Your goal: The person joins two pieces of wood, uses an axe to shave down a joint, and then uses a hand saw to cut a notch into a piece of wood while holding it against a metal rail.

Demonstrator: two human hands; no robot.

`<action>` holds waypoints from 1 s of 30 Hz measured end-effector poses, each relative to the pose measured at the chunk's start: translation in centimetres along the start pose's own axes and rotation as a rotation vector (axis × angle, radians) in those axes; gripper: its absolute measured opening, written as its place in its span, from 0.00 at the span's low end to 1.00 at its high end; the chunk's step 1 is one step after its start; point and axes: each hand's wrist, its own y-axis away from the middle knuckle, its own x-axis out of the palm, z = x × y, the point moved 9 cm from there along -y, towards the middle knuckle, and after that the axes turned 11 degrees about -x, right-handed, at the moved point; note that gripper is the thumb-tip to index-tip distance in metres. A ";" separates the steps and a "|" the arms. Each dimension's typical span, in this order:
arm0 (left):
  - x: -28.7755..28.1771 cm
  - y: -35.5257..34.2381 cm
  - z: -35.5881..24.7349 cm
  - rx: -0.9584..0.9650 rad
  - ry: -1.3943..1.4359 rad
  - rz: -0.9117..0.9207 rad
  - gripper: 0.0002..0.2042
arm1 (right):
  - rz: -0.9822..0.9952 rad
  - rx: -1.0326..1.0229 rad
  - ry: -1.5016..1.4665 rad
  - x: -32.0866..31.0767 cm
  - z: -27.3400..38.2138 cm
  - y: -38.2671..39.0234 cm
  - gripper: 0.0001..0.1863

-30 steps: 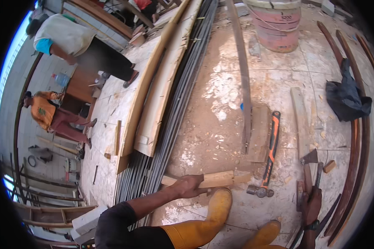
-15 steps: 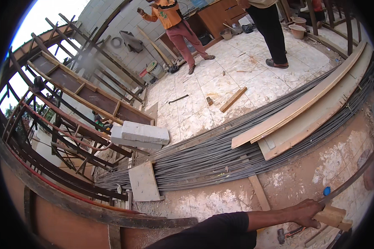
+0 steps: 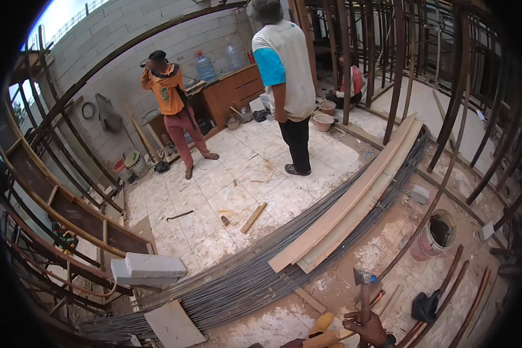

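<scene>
Wooden-handled metal hatchet (image 3: 365, 297) stands upright, right hand (image 3: 368, 329) wrapped round its shaft | left hand (image 3: 293, 344) barely shows, cannot tell its grip | round pink plastic bucket (image 3: 424, 246): contents unclear

Across the middle of our frame, from lower left to right, runs a long bundle of thin grey steel rods (image 3: 238, 290). On it, right of centre, lie two long pale wooden boards (image 3: 330, 217); a flat grey rectangular board (image 3: 174, 326) lies over its lower-left end. We find the stacked whitish rectangular blocks (image 3: 155, 265) above that end. Beyond the rods, a short tan wooden offcut (image 3: 254, 218) lies on the whitish tiled floor (image 3: 214, 203). At upper centre, clear-blue plastic jugs (image 3: 205, 68) stand on a brown wooden cabinet (image 3: 232, 95). Toward our right edge, a round pink plastic bucket (image 3: 424, 249) stands above a black plastic bag (image 3: 425, 306).
</scene>
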 end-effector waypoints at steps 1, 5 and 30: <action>-0.2 1.9 -0.9 0.079 0.012 0.012 0.25 | -0.017 -0.007 0.137 1.0 3.4 0.8 0.25; -4.0 11.9 -10.1 0.315 -0.042 -0.098 0.23 | -0.069 -0.091 0.400 1.1 13.3 12.5 0.27; -14.9 27.7 -26.2 0.141 0.267 0.309 0.30 | -0.334 -0.860 -0.216 5.3 39.7 29.5 0.20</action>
